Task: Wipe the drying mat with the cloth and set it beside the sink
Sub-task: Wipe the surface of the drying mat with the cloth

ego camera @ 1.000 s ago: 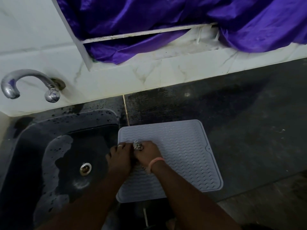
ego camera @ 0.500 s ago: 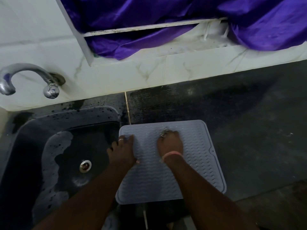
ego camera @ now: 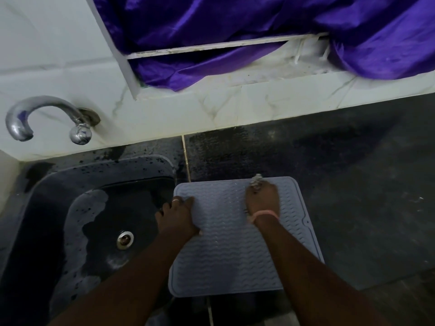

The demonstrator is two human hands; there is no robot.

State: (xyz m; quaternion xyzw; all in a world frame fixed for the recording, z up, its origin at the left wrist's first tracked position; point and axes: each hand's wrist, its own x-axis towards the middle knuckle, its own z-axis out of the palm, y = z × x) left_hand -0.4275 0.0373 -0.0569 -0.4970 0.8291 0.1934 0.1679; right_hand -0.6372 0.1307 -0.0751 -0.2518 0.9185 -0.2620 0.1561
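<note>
The grey drying mat (ego camera: 235, 243) lies flat on the dark counter (ego camera: 353, 196), just beside the black sink (ego camera: 70, 208); its left edge reaches the sink rim. The left hand (ego camera: 177, 216) rests on the mat's left edge, fingers laid along it, and I cannot tell if they curl under. The right hand (ego camera: 262, 200) presses on the mat near its far edge, fingers curled around a small crumpled cloth (ego camera: 256, 181) that sticks out past the knuckles. A metal tap (ego camera: 47, 116) comes out of the white tiled wall (ego camera: 211, 109), and purple fabric (ego camera: 259, 31) hangs higher up.
</note>
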